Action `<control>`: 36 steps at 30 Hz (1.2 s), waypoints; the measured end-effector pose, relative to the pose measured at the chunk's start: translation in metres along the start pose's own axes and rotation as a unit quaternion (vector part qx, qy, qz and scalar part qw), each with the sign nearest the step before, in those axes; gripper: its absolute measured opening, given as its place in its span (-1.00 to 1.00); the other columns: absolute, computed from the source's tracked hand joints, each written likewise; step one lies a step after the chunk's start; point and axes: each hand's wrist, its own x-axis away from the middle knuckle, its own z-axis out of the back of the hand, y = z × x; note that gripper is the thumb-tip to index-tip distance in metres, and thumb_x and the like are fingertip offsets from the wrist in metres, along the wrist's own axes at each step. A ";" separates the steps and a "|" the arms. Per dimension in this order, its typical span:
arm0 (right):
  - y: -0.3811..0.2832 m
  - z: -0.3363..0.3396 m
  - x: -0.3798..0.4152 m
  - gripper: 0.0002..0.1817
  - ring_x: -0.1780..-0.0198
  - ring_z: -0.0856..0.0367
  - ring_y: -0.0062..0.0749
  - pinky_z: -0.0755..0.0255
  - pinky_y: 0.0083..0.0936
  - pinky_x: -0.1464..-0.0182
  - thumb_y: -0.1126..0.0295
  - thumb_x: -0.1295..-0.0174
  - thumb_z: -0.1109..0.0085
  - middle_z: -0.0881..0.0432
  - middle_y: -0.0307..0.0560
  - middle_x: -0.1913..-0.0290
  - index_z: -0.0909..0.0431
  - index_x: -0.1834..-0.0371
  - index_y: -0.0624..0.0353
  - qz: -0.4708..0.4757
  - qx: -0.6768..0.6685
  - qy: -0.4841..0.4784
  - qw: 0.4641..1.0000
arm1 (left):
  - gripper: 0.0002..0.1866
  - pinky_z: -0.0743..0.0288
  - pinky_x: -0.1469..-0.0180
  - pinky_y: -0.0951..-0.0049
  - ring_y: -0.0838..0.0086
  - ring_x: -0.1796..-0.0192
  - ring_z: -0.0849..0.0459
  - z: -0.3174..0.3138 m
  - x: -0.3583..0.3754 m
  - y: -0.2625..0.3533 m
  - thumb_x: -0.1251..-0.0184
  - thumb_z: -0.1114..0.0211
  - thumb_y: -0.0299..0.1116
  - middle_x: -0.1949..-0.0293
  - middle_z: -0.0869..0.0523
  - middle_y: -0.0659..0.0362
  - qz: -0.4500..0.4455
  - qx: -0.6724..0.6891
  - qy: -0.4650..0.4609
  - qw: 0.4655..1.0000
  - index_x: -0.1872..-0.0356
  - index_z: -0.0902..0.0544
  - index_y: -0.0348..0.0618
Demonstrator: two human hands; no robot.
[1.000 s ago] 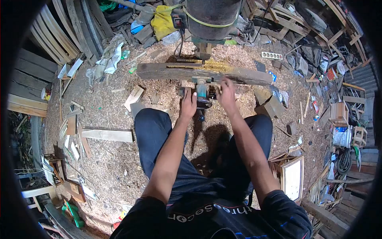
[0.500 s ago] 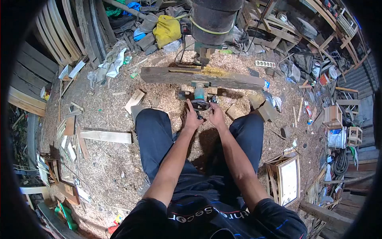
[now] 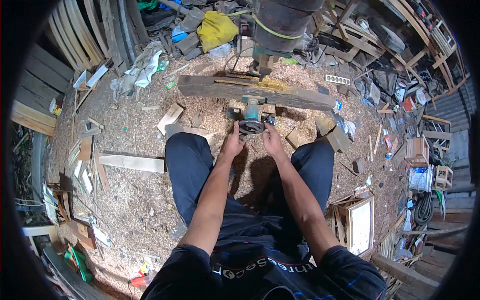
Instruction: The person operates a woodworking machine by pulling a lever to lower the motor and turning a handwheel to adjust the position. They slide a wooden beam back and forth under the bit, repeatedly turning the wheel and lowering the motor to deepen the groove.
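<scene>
Between my knees stands a dark round handwheel (image 3: pixel 251 121) on a greenish machine stem (image 3: pixel 252 110). My left hand (image 3: pixel 233 144) is closed on the left edge of its rim. On the opposite edge, my right hand (image 3: pixel 272 141) grips with the fingers curled, partly out of sight. Just beyond the wheel, a long, thick wooden beam (image 3: pixel 305 98) lies crosswise in the machine, with yellowish sawdust (image 3: pixel 272 84) along its top. A tool bit (image 3: pixel 262 75) comes down at the beam from a large dark machine head (image 3: pixel 280 25).
Wood chips cover the floor (image 3: pixel 135 190). Wood offcuts (image 3: pixel 170 118) and blocks (image 3: pixel 335 138) lie around my legs. A pale board (image 3: pixel 132 163) is to the left, a framed panel (image 3: pixel 361 227) to the right. Behind the beam sits a yellow sack (image 3: pixel 217 31).
The handwheel has turned, and its rim faces me more fully. My left hand has shifted left and closed on the rim. The view has moved slightly, and the machine head appears farther right.
</scene>
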 end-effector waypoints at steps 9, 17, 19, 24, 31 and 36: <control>-0.009 -0.004 -0.010 -0.51 0.08 -0.58 0.00 -0.49 -0.30 0.02 0.40 -0.21 -0.14 -0.49 0.22 -0.02 -0.42 -0.21 0.34 -0.022 -0.042 -0.031 0.998 | -0.13 -0.47 -0.15 0.28 0.05 -0.11 -0.63 -0.004 0.002 -0.021 -0.21 -0.06 -0.62 -0.17 -0.58 -0.15 -0.047 0.128 0.019 0.991 -0.54 0.06 0.11; 0.022 0.001 -0.004 -0.42 -0.06 -0.55 0.00 -0.52 -0.31 0.03 0.44 -0.16 -0.14 -0.47 0.22 -0.13 -0.32 -0.31 0.27 0.052 0.036 0.016 0.998 | -0.28 -0.53 0.01 0.07 -0.08 0.01 -0.65 0.014 0.008 -0.015 -0.20 -0.26 -0.51 0.01 -0.65 -0.25 0.255 0.045 0.099 0.961 -0.42 -0.24 -0.19; 0.025 0.003 -0.001 -0.42 -0.07 -0.57 -0.05 -0.56 -0.35 0.09 0.45 -0.18 -0.14 -0.48 0.19 -0.14 -0.32 -0.32 0.24 0.056 0.059 0.014 0.997 | -0.58 -0.54 0.07 0.07 -0.08 0.10 -0.68 0.015 0.004 -0.039 -0.20 -0.35 -0.32 0.22 -0.71 -0.21 0.290 -0.025 0.090 0.952 -0.09 -0.60 -0.22; 0.015 0.012 0.003 -0.41 0.04 -0.60 -0.06 -0.53 -0.30 0.07 0.47 -0.15 -0.12 -0.52 0.18 -0.08 -0.31 -0.32 0.23 0.000 -0.012 -0.003 1.000 | -0.68 -0.53 0.03 0.08 -0.09 0.09 -0.68 0.009 -0.001 -0.060 -0.22 -0.34 -0.21 0.22 -0.71 -0.19 0.290 -0.026 0.088 0.953 0.20 -0.69 -0.31; 0.026 0.002 0.001 -0.41 0.03 -0.60 -0.02 -0.53 -0.29 0.04 0.48 -0.14 -0.14 -0.52 0.21 -0.07 -0.32 -0.31 0.23 -0.033 0.012 0.007 0.999 | -0.64 -0.57 0.07 0.18 0.04 0.20 -0.74 0.012 -0.002 -0.052 -0.27 -0.26 -0.23 0.31 -0.74 -0.14 0.258 -0.029 -0.002 0.966 0.07 -0.57 -0.35; 0.033 0.000 0.001 -0.49 0.06 -0.63 -0.02 -0.53 -0.30 0.01 0.47 -0.18 -0.12 -0.56 0.19 -0.04 -0.38 -0.26 0.23 -0.038 -0.014 0.040 0.998 | -0.67 -0.57 0.36 0.37 0.38 0.48 -0.74 0.025 -0.002 -0.036 -0.21 -0.41 -0.18 0.50 -0.74 0.07 0.207 0.106 -0.065 0.970 0.28 -0.66 -0.31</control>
